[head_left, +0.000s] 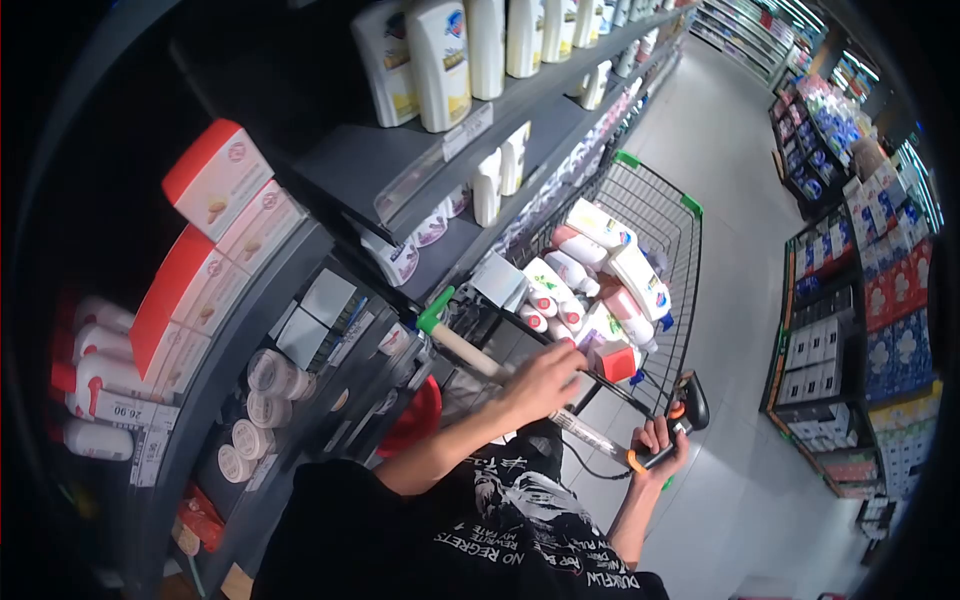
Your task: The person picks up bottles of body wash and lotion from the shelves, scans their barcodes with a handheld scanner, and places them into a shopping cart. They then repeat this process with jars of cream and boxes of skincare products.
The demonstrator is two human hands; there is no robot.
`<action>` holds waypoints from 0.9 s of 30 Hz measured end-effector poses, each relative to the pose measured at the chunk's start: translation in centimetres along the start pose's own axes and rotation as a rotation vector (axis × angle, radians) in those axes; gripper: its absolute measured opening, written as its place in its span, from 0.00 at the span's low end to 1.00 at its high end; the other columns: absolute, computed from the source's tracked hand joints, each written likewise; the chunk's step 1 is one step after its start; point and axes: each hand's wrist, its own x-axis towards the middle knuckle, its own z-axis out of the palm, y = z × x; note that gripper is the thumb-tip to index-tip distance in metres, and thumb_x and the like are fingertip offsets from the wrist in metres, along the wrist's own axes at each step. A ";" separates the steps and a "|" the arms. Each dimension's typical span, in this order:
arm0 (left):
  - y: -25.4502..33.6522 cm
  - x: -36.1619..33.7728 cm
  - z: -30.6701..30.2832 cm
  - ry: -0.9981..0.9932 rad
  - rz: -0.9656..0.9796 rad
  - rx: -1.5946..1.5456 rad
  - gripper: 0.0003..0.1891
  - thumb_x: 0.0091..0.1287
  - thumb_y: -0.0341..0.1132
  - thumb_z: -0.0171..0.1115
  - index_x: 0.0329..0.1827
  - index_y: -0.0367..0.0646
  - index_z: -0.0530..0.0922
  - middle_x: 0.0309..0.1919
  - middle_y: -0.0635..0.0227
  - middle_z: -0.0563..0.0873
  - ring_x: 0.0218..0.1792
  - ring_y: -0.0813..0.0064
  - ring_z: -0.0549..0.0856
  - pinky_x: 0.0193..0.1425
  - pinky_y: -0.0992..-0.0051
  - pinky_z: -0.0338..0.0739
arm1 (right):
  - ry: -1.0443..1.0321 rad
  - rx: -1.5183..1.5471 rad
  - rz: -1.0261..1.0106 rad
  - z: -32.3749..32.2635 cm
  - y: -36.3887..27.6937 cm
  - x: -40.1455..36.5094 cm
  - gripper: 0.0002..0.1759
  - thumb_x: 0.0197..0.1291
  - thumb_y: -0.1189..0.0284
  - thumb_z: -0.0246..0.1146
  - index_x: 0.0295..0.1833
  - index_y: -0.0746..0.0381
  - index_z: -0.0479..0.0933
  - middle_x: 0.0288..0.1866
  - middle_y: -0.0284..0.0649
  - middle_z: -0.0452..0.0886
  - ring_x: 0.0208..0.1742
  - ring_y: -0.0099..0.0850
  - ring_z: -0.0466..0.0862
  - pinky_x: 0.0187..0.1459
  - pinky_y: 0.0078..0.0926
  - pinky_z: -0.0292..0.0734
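Note:
A wire shopping cart (690,290) with green corners holds several white and pink bottles (625,310) and a red-topped box (614,361). My left hand (547,380) is above the cart's handle bar (465,345), near the bottles; its fingers are bent, and what they hold, if anything, is hidden. On the right, my right hand (660,448) is wrapped round the orange and black grip of a handheld scanner (690,403), beside the right end of the handle bar.
Shelves at the left carry white bottles (440,65), red and white boxes (225,180) and round jars (268,410). A red basket or tub (412,418) is low beside the cart. Across the tiled aisle (725,330) stand shelves of packaged goods (890,290).

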 end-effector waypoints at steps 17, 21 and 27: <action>-2.8 -4.2 -0.6 0.263 0.095 0.467 0.06 0.52 0.31 0.62 0.25 0.47 0.72 0.23 0.70 0.77 0.28 0.67 0.77 0.37 0.67 0.69 | 0.628 -1.193 0.194 -0.1 -2.7 1.7 0.20 0.65 0.60 0.61 0.48 0.64 0.65 0.30 0.48 0.80 0.21 0.33 0.82 0.22 0.30 0.81; -2.9 -4.1 -0.2 0.292 0.087 0.506 0.05 0.53 0.32 0.61 0.25 0.48 0.72 0.22 0.71 0.75 0.27 0.67 0.76 0.36 0.67 0.68 | 0.610 -1.246 0.243 -0.6 -3.4 1.7 0.22 0.64 0.59 0.61 0.46 0.69 0.69 0.31 0.48 0.80 0.22 0.34 0.83 0.25 0.31 0.83; -3.2 -3.9 0.2 0.307 0.096 0.524 0.06 0.51 0.31 0.60 0.23 0.47 0.71 0.21 0.71 0.74 0.25 0.67 0.75 0.34 0.67 0.66 | 0.676 -1.302 0.300 -0.3 -3.5 2.1 0.21 0.63 0.62 0.62 0.48 0.69 0.70 0.28 0.47 0.81 0.23 0.35 0.83 0.27 0.31 0.84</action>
